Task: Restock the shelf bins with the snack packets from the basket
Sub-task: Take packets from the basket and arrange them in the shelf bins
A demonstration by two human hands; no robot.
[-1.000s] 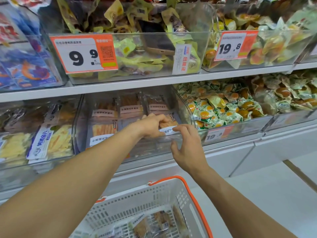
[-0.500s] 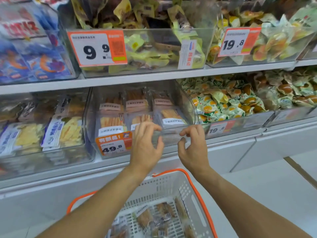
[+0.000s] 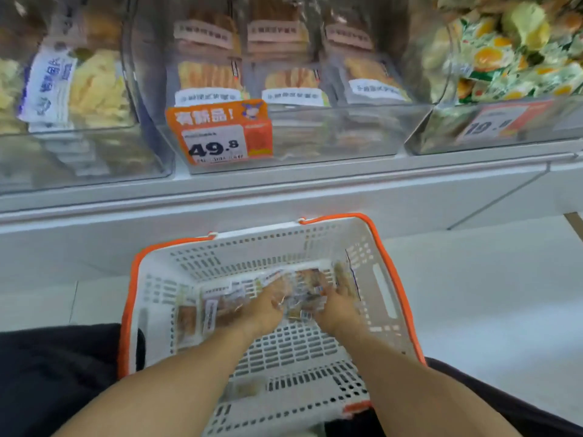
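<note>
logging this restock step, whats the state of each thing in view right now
left hand: down in the basket, on the packets; grip blurred
right hand: down in the basket, on the packets; grip blurred
snack packets: loose pile at the basket's far end
basket: on the floor below the shelf, partly filled
middle bin: stocked, packets standing in rows
price tag: fixed on the middle bin's front, reads 49.8

We have taken both hands away from the clear bin (image 3: 284, 130) on the shelf. Now our left hand (image 3: 268, 305) and right hand (image 3: 339, 305) are down in the white basket (image 3: 383, 291), on the pile of snack packets (image 3: 304, 294). We look lower now, so the top shelf is gone from sight.
</note>
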